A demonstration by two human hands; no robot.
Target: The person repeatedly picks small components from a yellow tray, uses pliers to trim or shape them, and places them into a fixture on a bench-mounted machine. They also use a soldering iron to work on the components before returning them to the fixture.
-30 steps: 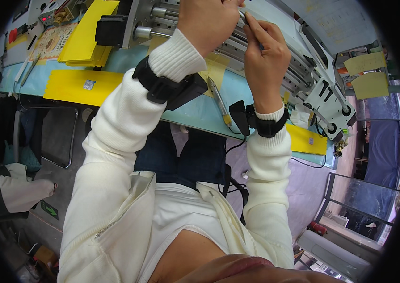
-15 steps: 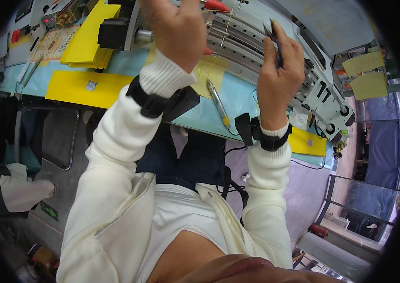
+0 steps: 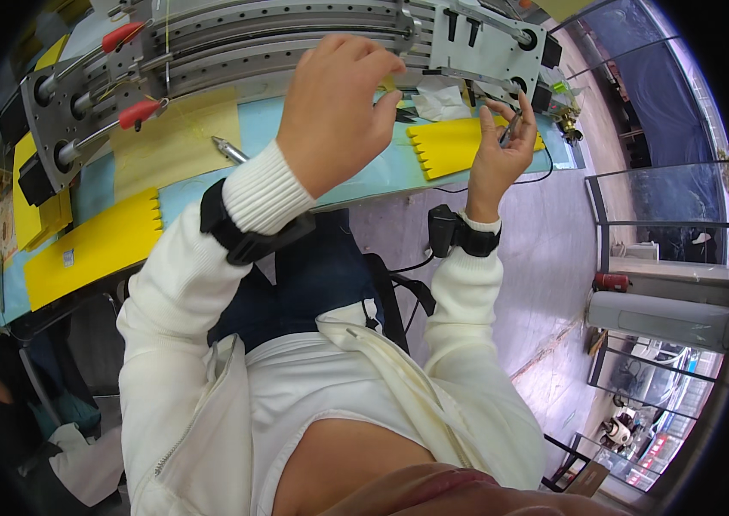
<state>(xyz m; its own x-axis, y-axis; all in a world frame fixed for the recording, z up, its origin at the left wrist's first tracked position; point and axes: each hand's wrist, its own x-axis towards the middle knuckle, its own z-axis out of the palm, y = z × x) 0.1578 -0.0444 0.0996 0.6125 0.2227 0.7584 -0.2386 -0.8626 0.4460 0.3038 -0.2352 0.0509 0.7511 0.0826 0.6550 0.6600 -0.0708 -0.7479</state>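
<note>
My left hand (image 3: 334,112) is raised over the bench's front edge, in front of the rail machine (image 3: 287,47). Its fingers are bent, with a gap between thumb and forefinger. A small yellowish patch (image 3: 388,84) shows in that gap; whether the hand touches it I cannot tell. Farther right, my right hand (image 3: 500,163) has dark tweezers (image 3: 510,129) between thumb and fingers, close to the machine's white end plate (image 3: 476,47). Two red-handled clamps (image 3: 136,114) with thin yellow thread sit at the machine's left part.
A silver pen-like tool (image 3: 228,150) lies on the blue mat beside tan paper (image 3: 201,129). Notched yellow sheets (image 3: 93,258) (image 3: 446,148) lie along the front edge. Crumpled white film (image 3: 442,101) lies near the end plate. A cable hangs off the bench.
The view has swung right along the bench. My left hand has gone from the machine's left end to its middle front; my right hand is lower, by the end plate, still holding the tweezers.
</note>
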